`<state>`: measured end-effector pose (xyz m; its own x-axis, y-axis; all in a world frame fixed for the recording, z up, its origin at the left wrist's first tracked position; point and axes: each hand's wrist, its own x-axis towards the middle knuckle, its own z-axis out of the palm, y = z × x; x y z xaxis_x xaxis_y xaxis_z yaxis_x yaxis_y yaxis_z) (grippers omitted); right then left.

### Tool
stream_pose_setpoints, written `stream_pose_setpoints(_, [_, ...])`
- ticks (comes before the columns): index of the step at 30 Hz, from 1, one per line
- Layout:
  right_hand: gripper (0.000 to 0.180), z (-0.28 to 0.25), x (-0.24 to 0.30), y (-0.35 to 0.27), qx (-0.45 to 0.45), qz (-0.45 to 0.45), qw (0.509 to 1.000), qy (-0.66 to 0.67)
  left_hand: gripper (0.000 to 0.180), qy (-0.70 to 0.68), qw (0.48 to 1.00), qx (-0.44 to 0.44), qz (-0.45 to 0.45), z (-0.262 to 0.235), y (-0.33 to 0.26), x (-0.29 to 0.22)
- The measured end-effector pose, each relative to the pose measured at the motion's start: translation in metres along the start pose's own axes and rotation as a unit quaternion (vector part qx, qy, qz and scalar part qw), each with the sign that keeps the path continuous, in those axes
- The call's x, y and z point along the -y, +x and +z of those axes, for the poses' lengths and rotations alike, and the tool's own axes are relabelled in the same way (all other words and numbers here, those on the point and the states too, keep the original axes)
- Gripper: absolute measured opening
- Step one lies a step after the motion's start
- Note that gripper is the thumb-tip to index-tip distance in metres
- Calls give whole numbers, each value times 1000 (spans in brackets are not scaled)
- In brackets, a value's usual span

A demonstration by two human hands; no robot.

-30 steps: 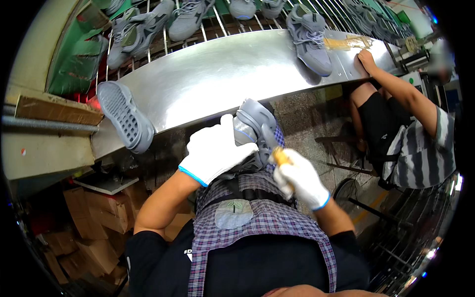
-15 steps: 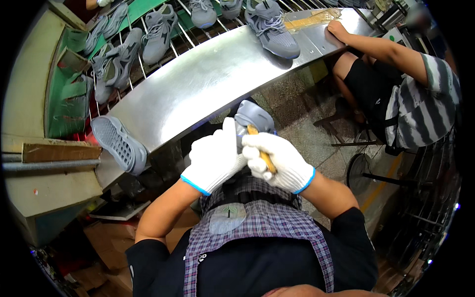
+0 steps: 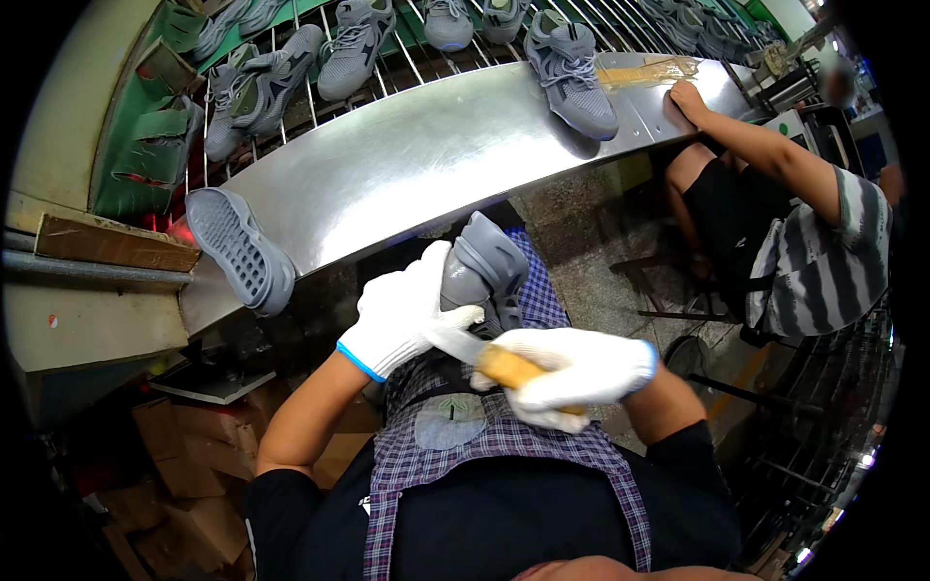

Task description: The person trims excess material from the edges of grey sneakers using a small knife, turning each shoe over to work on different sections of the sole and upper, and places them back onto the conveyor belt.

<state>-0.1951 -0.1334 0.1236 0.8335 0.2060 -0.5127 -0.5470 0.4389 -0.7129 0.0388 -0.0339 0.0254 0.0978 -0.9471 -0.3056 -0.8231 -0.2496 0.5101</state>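
Observation:
My left hand [image 3: 399, 315], in a white knit glove with a blue cuff, is closed on a grey shoe [image 3: 492, 254] held over my lap. Its thick sole tilts up and to the right; part of the upper is hidden by the glove. My right hand [image 3: 572, 373], gloved the same way, grips a yellow-handled brush [image 3: 511, 367] just below the shoe. The brush's pale flat end points left to my left thumb and is smeared by motion. On the bench's left end lies another grey shoe [image 3: 240, 254] on its side, its honeycombed sole facing me.
A curved metal bench [image 3: 387, 184] runs in front of me. Behind it, a rod rack [image 3: 407, 58] carries several grey shoes. One grey shoe [image 3: 573, 82] stands on the bench's far edge. A person in a striped shirt [image 3: 823, 247] sits at right, a fist on the bench. Cardboard [image 3: 194, 465] lies lower left.
My right hand has drawn back from the shoe, down and right, with the brush, whose pale end now shows. The shoe's sole shows more. The whole view has shifted slightly.

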Motion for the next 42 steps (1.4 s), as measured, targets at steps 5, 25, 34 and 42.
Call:
stream_pose_setpoints(5, [45,-66,61,30,-347,-22,869,-351,103,-6,997,16,75,-18,1,-5])
stream_pose_setpoints(25, [72,-152,-164,64,-373,-176,897,-157,96,-53,988,141,18,-30,-11,72])
stream_pose_setpoints(34, [82,-88,-54,43,-165,-160,921,-314,68,105,941,45,319,-51,61,28])
stream_pose_setpoints(42, [87,-94,-125,64,-325,-342,819,-327,72,-245,943,-114,195,12,-24,3])
